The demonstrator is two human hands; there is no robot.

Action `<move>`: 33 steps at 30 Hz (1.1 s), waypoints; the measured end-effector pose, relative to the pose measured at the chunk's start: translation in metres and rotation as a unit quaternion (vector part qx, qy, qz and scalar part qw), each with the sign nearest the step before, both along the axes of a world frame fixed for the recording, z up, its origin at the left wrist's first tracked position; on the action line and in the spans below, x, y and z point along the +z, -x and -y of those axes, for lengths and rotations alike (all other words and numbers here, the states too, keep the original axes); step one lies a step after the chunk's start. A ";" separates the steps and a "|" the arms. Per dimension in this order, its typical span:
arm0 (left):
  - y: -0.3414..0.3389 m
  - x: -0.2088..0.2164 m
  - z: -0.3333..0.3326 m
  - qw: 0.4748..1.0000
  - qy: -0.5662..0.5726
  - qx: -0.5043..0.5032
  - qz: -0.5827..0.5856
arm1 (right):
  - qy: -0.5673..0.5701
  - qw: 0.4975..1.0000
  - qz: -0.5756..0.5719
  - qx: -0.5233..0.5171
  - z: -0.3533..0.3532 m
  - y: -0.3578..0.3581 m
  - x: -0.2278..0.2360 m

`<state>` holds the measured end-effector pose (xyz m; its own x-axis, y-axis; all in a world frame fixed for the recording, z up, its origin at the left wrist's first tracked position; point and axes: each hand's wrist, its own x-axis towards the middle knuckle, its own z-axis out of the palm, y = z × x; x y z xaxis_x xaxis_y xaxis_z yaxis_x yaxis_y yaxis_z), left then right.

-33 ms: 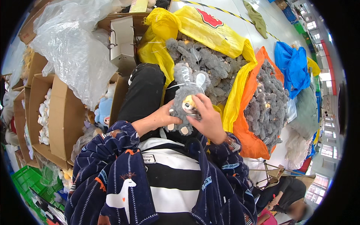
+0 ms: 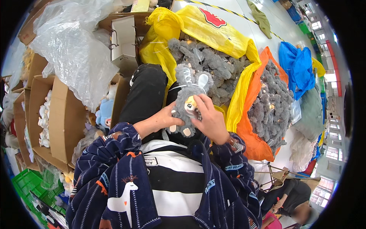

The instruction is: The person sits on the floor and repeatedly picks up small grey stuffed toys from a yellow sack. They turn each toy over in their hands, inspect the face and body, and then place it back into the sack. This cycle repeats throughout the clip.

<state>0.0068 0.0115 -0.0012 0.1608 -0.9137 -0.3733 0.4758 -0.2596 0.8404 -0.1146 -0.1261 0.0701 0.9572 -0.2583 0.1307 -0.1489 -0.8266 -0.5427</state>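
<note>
A grey furry plush doll [image 2: 182, 100] with long ears, one of them pale inside, lies over my lap. It has a doll face with yellow hair and small pale feet. My left hand [image 2: 164, 117] is closed around the doll's side, the thumb close to its feet. With my right hand [image 2: 209, 118] I grip the doll's head, fingers over the hair and thumb by the cheek, so part of the face is covered. White strings hang beside the ears. Just beyond, an open yellow sack [image 2: 238, 44] holds a heap of similar grey plush pieces [image 2: 225, 72].
At right, an orange sack [image 2: 251, 143] holds more grey plush, with a blue bag [image 2: 295, 68] behind. Cardboard boxes [image 2: 68, 118] with plush toys stand at left, partly under clear plastic sheeting [image 2: 76, 49]. A green crate [image 2: 32, 183] is lower left; another person [image 2: 291, 196] sits lower right.
My right hand has shifted slightly upward, and its fingers cover a little more of the doll's face. The left hand stays in place.
</note>
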 end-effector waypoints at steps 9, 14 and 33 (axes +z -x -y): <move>-0.001 -0.021 -0.006 0.999 -0.008 -0.047 -0.003 | 0.004 0.984 -0.108 0.139 0.016 -0.022 -0.011; -0.003 -0.012 -0.007 0.998 -0.039 -0.054 -0.023 | -0.022 0.974 -0.132 0.184 0.025 -0.039 -0.019; 0.000 -0.012 0.018 0.982 0.026 0.138 -0.126 | 0.017 0.994 0.044 -0.098 -0.030 0.021 -0.029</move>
<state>0.0071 -0.0062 -0.0133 0.3144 -0.8670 -0.3865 0.7161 -0.0507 0.6962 -0.1357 -0.0966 0.0415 0.8736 -0.4324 0.2232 -0.2619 -0.8044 -0.5332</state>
